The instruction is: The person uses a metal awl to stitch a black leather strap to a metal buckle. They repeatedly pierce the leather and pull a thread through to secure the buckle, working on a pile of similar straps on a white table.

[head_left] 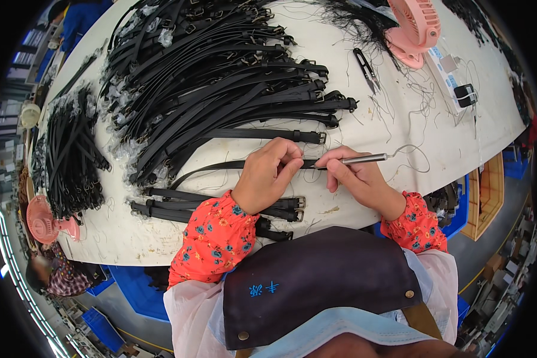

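A narrow black belt (212, 167) lies across the white table, and its right end passes under both my hands. My left hand (265, 178) is closed in a pinch above that end; whatever its fingertips hold is too small to make out. In my right hand (359, 180) is a slim silver pen-shaped tool (367, 159), its tip pointing left at the belt end. A thin looping cord (420, 156) trails from the tool's rear. Just beyond my hands lies another black belt (262, 135) with a buckle, and several more belts (283, 209) lie nearer me.
A large heap of black buckled belts (221, 83) covers the table's far left, with a smaller bundle (71, 155) beside it. Black thread snips (366, 70), a power strip (444, 80) and a pink fan (413, 30) stand far right. Another pink fan (45, 219) is left.
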A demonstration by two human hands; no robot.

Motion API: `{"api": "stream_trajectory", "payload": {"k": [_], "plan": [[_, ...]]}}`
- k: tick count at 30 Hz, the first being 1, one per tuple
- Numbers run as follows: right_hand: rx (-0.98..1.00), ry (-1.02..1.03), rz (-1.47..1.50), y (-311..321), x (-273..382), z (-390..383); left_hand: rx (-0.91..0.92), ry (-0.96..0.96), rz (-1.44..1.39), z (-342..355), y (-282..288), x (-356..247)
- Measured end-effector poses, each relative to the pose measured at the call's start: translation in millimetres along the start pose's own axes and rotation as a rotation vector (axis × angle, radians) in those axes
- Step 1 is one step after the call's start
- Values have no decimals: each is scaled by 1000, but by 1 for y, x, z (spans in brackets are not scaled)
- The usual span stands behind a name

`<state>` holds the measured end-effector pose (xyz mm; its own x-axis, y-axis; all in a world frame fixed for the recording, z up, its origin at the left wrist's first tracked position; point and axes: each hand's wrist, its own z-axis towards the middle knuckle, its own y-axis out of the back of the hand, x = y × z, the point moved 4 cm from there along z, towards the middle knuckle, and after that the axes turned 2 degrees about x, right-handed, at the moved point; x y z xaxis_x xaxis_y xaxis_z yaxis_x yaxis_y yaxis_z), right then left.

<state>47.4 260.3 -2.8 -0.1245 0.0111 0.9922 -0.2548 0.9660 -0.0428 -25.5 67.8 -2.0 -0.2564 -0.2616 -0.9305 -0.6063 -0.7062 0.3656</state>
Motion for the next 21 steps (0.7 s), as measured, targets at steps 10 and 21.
{"api": "stream_trajectory", "payload": {"k": [10, 21], "plan": [[9, 3, -13, 0, 3, 0, 18, 18, -5, 0, 0, -1], [-12, 9, 5, 2, 5, 0, -61, 16, -25, 0, 1, -8]]}}
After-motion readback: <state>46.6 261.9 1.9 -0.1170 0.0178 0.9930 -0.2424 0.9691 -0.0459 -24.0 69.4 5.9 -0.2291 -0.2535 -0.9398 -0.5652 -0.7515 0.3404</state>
